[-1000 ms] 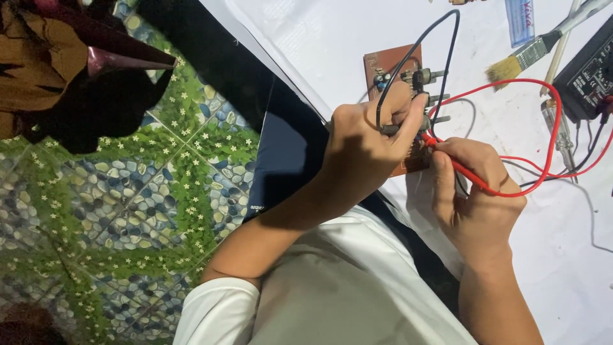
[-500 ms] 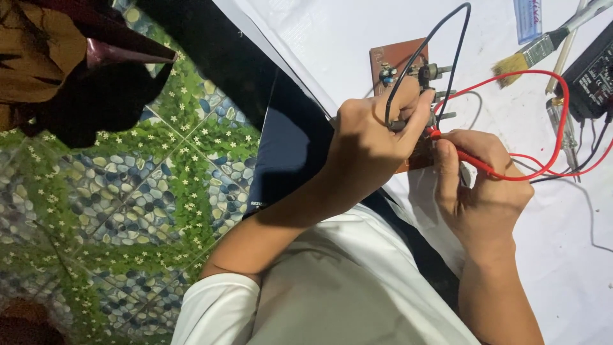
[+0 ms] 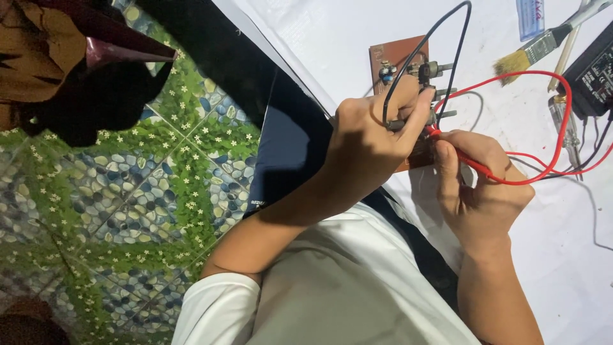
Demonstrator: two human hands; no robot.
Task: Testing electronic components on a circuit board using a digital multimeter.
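White-covered surface (image 3: 357, 38) fills the upper right, w/ green pebble-pattern floor tiles (image 3: 128, 211) to the left. On the surface lies a brown circuit board (image 3: 399, 54), bare copper-colour side w/ small components and pot shafts along its right edge; the near part is hidden under the hands. Judging from this, probing is under way: both test leads are at the board, nothing looks finished or put away, and the black meter (image 3: 594, 61) sits at the far right w/ a paintbrush (image 3: 536, 48) and a screwdriver (image 3: 565, 121) near it, untouched. Left hand (image 3: 367, 144) reaches across from the left, forearm raised, fingers closed around the black probe (image 3: 399, 124), its lead looping up over the board. Right hand (image 3: 479, 185) rests palm-down on the surface just beside the left, fingers pinched on the red probe (image 3: 456, 153), tip pointing at the board's lower edge. Exact contact pts can't be seen.
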